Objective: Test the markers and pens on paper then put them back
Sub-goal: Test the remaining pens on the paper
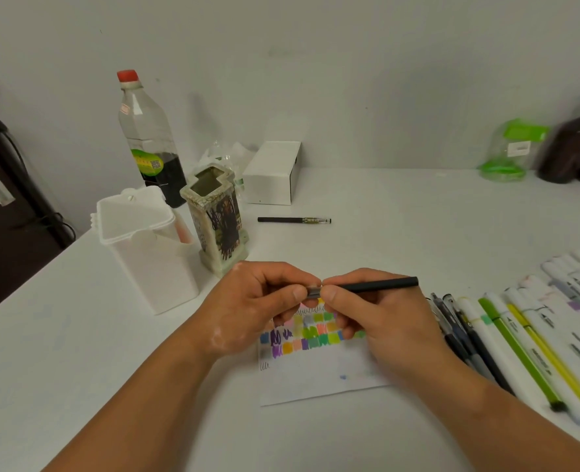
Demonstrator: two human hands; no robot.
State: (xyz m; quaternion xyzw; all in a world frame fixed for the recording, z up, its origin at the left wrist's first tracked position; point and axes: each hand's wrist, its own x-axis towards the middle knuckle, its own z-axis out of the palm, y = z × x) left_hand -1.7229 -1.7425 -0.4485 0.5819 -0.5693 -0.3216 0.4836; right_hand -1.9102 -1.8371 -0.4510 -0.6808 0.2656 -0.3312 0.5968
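Both hands meet above the white paper point(319, 379), which bears several coloured swatches and scribbles. My right hand point(380, 318) grips a black pen point(380, 286) whose barrel points right. My left hand point(264, 301) pinches the pen's cap end point(314, 291) between thumb and fingers. Whether the cap is on or off the tip is hidden by the fingers. A row of several markers and pens point(520, 335) lies on the table to the right. A second black pen point(293, 220) lies farther back.
A ceramic pen holder point(215, 219) and a white plastic container point(145, 247) stand at the left. Behind them are a dark-liquid bottle point(149, 141) and a white box point(273, 173). A green-lidded jar point(511, 151) and a brown bottle point(574, 148) stand at the far right.
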